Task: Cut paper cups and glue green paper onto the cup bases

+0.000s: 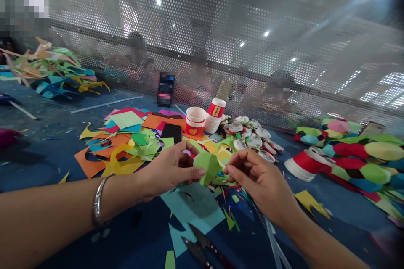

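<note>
My left hand (170, 168), with a silver bangle at the wrist, pinches a folded light-green paper piece (208, 167) between thumb and fingers. At the right edge of that piece, my right hand (252, 180) is closed in a pinch; whatever lies between its fingertips is too small to make out. Below the hands lies a light-blue paper sheet (202, 208) with a cut edge. Dark-handled scissors (205, 246) rest in front of it, blades pointing up and left. Coloured paper offcuts (120, 155) spread to the left of the hands.
Paper cups (195, 122) and an upturned cup stack (214, 117) stand behind the hands. White-rimmed cut cup pieces (249, 132) are heaped beside them. A phone (166, 89) leans against the perforated metal panel (202, 21). At right lie another cup stack (306, 164) and colourful paper assemblies (356, 155).
</note>
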A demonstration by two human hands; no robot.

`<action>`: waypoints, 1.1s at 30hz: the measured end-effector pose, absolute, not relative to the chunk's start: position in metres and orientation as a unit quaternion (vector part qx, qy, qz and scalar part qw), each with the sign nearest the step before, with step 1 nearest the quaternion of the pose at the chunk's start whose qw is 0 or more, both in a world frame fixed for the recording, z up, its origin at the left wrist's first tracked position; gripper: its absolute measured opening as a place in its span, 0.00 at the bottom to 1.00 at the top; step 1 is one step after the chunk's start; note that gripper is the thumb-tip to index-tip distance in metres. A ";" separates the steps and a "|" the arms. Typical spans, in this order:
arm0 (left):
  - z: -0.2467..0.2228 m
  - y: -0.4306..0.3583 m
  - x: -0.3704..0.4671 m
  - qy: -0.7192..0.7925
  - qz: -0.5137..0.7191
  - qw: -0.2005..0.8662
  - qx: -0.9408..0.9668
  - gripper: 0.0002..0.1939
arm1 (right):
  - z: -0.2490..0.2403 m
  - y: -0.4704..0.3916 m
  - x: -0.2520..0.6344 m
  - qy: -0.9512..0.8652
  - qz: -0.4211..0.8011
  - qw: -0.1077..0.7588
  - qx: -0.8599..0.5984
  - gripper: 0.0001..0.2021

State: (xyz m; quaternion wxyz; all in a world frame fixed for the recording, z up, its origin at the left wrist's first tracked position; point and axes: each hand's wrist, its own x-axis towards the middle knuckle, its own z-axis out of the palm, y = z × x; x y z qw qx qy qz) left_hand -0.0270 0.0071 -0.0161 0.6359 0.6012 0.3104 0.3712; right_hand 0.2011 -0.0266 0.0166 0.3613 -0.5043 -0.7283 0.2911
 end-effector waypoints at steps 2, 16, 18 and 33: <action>-0.016 0.007 -0.027 0.304 0.354 0.646 0.605 0.17 | 0.016 -0.026 0.201 -0.728 0.287 0.362 -0.506 0.05; -0.005 0.005 -0.029 0.304 0.311 0.607 0.666 0.17 | 0.015 -0.028 0.198 -0.724 0.354 0.319 -0.499 0.12; -0.001 0.003 -0.028 0.303 0.301 0.603 0.674 0.17 | 0.016 -0.029 0.197 -0.718 0.387 0.309 -0.489 0.12; -0.009 0.000 -0.028 0.291 0.320 0.697 0.572 0.13 | 0.019 -0.030 0.194 -0.683 0.427 0.341 -0.484 0.11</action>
